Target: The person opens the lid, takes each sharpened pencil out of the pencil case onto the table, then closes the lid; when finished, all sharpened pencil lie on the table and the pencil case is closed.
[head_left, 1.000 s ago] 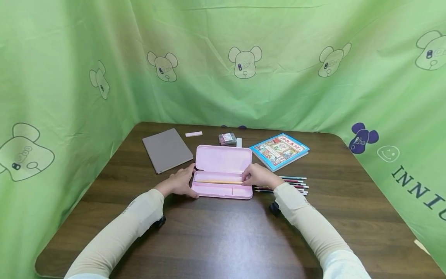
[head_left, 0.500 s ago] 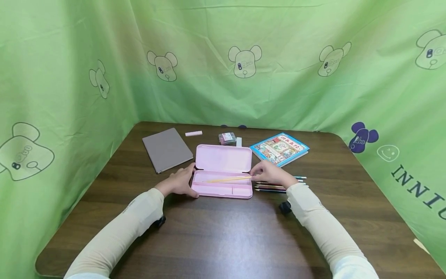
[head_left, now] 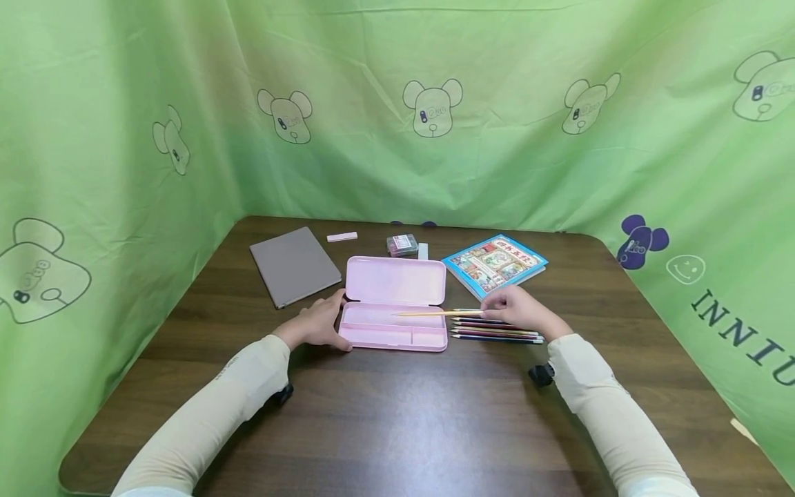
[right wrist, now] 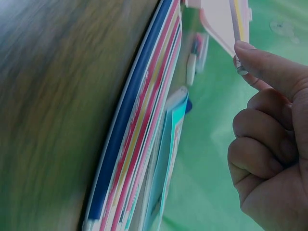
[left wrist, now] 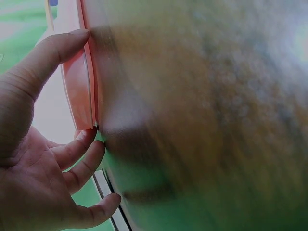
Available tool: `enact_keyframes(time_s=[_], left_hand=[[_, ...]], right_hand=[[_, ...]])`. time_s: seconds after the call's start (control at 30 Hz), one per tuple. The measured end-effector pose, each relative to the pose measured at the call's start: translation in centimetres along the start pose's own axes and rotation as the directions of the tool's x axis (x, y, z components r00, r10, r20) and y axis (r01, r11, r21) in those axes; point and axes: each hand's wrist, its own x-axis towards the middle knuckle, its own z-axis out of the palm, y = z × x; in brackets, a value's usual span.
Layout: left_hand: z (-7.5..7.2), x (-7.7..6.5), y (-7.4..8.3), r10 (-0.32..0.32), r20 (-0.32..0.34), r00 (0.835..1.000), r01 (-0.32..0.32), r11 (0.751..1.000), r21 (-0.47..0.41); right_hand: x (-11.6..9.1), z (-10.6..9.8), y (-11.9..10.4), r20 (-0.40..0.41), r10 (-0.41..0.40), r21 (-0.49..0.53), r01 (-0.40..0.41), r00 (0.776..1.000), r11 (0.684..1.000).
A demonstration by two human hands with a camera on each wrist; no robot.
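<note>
An open pink pencil case (head_left: 375, 337) lies on the table, lid raised at the back. My left hand (head_left: 317, 323) holds its left end, the thumb at the front corner and the fingers (left wrist: 89, 163) round the end, as the left wrist view shows. Between thumb and forefinger my right hand (head_left: 518, 308) pinches a yellow pencil (head_left: 435, 313) near its end; the other fingers are curled into the palm. The pencil's far part is over the case's back compartment. Several pencils (head_left: 497, 336) lie side by side under and in front of the right hand.
A grey notebook (head_left: 297, 266) lies at the back left, with a small pink strip (head_left: 341, 237) beside it. Behind the lid are a small clear box (head_left: 402, 244) and a pale block (head_left: 423, 251). A blue-bordered book (head_left: 495, 264) lies behind the right hand.
My right hand has moved right, drawing the yellow pencil from low in the back compartment to partly beyond the case's right end. The left hand stays on the case.
</note>
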Motion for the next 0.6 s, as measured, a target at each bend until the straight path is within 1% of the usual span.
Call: enact_keyframes(time_s=[0.2, 0.3, 0.43, 0.6], left_hand=[[0.0, 0.0, 0.0, -0.001, 0.011, 1.0, 0.001, 1.0, -0.001], [-0.1, 0.1, -0.1, -0.001, 0.012, 1.0, 0.002, 1.0, -0.004], [0.1, 0.1, -0.1, 0.0, 0.008, 1.0, 0.0, 1.0, -0.014], [0.2, 0.1, -0.2, 0.004, 0.002, 1.0, -0.004, 1.0, -0.019]], right_hand=[[-1.4, -0.8, 0.9, 0.003, 0.082, 0.037, -0.082, 0.997, 0.996], [-2.1, -1.1, 1.2, -0.011, 0.092, 0.045, -0.091, 0.996, 0.995], [-3.1, -1.4, 1.8, -0.041, 0.086, 0.038, -0.084, 0.995, 0.996], [-4.6, -2.0, 2.5, -0.055, 0.11, 0.033, -0.108, 0.992, 0.994]])
